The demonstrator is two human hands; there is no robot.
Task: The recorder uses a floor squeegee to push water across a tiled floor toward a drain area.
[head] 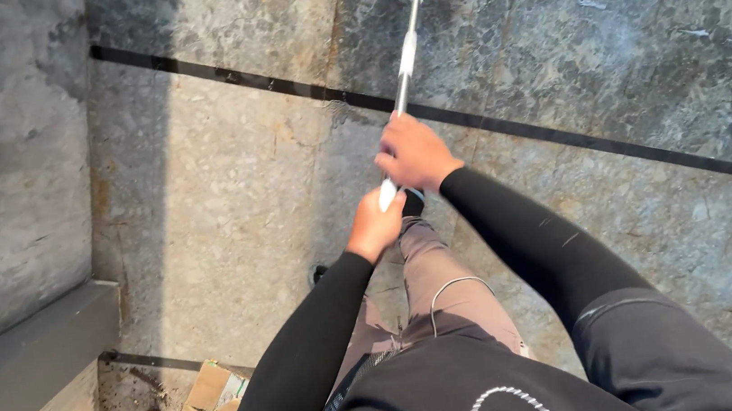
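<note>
Black sleeves and my grey trousers fill the near edge, and from there my left hand (374, 224) is clenched around the butt end of the long white metal pole (406, 58), while my right hand (415, 152) is wrapped around it just above. To work well, I judge I should keep both fists tight and close together. Its long axis runs up and slightly right across the grey stone floor (230, 202), crossing the black strip (558, 134), its far end at the top edge.
</note>
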